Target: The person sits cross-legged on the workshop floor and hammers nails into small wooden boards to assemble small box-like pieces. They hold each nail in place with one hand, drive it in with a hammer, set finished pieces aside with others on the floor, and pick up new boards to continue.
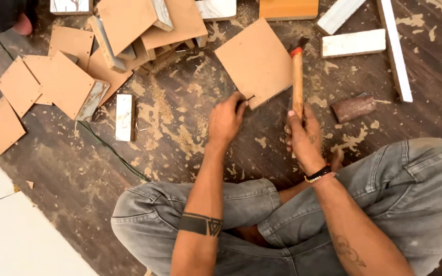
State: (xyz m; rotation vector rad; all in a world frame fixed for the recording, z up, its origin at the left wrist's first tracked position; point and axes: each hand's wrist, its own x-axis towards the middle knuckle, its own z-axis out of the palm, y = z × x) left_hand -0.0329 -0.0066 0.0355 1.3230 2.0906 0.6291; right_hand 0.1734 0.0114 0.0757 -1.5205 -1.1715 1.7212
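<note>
Floor: dark wooden floor (pixel 129 204) is lying dusted with sawdust, and a person in grey jeans is sitting cross-legged on it.
Board: brown square board (pixel 254 61) is lying flat on the floor, just ahead of both hands.
Left hand: left hand (pixel 226 120) is pinching a small nail (pixel 250 97) at the board's near edge, grip narrow around it.
Right hand: right hand (pixel 303 135) is gripping a hammer (pixel 297 76) by its wooden handle, head pointing away, just right of the board.
Pile: more brown boards (pixel 67 82) are lying stacked at the left.
Strips: white strips (pixel 354 43) are lying at the upper right.
</note>
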